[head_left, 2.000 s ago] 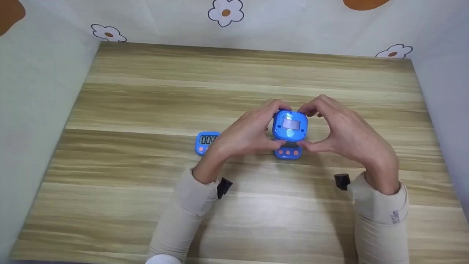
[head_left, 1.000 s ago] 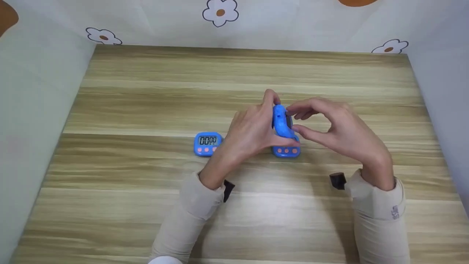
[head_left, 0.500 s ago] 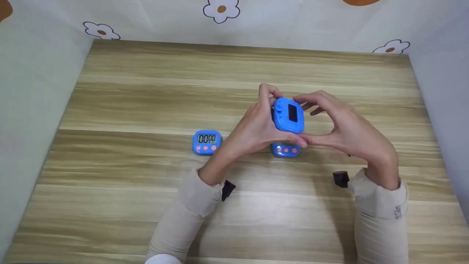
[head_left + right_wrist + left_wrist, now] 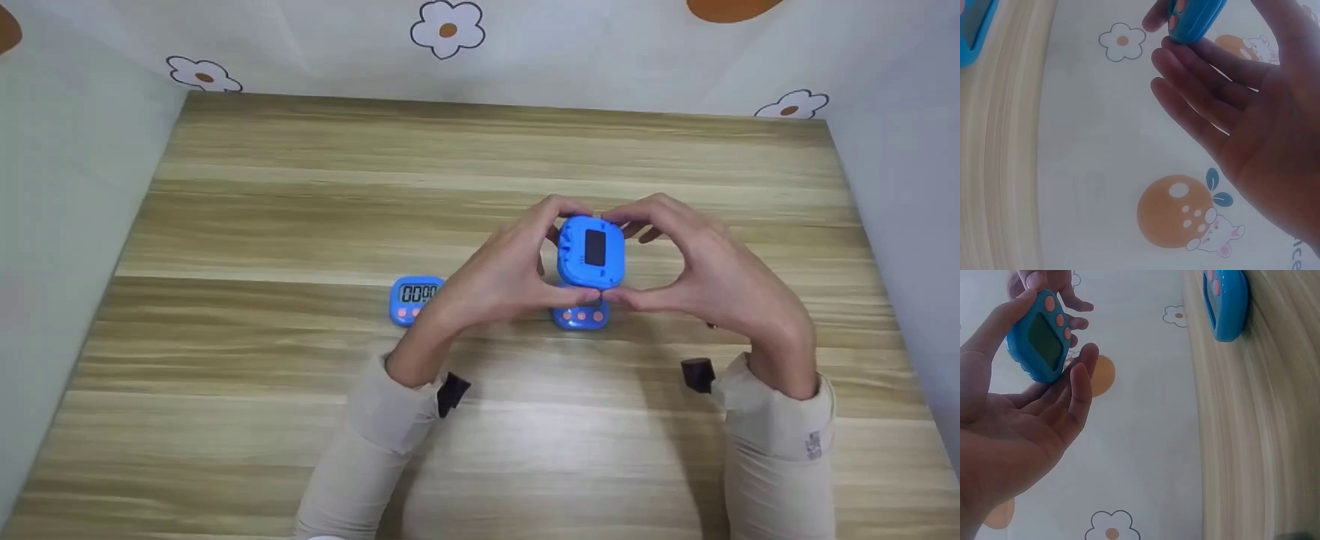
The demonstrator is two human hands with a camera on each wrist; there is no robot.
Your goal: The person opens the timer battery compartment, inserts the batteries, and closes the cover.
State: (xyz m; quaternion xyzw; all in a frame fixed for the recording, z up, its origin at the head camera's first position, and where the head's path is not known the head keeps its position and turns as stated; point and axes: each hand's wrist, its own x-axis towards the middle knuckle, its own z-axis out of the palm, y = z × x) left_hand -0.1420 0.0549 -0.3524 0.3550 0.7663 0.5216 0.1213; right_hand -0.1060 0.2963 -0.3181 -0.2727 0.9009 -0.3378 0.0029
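Observation:
A blue digital timer (image 4: 591,253) is held up off the table, its back with a dark upright rectangle turned to the head camera. My left hand (image 4: 504,274) pinches it between thumb and fingers on one side. On the other side my right hand (image 4: 701,262) grips it with thumb and fingertips. The left wrist view shows the front of the timer (image 4: 1044,342), with a blank screen and pink buttons. Under it on the table lies a second blue timer (image 4: 581,319), its upper part hidden. Beside my left wrist sits a third timer (image 4: 409,298) showing zeros, partly covered.
The wood-grain table (image 4: 300,202) is bounded by a pale back wall (image 4: 562,52) with printed flowers and plain side walls. Black wrist cameras stick out from the left cuff (image 4: 453,394) and the right cuff (image 4: 697,374).
The held timer was turned edge-on one second ago, then its back swung round to the head camera. Its back rectangle, lying sideways two seconds ago, now stands upright. The table timers stay put.

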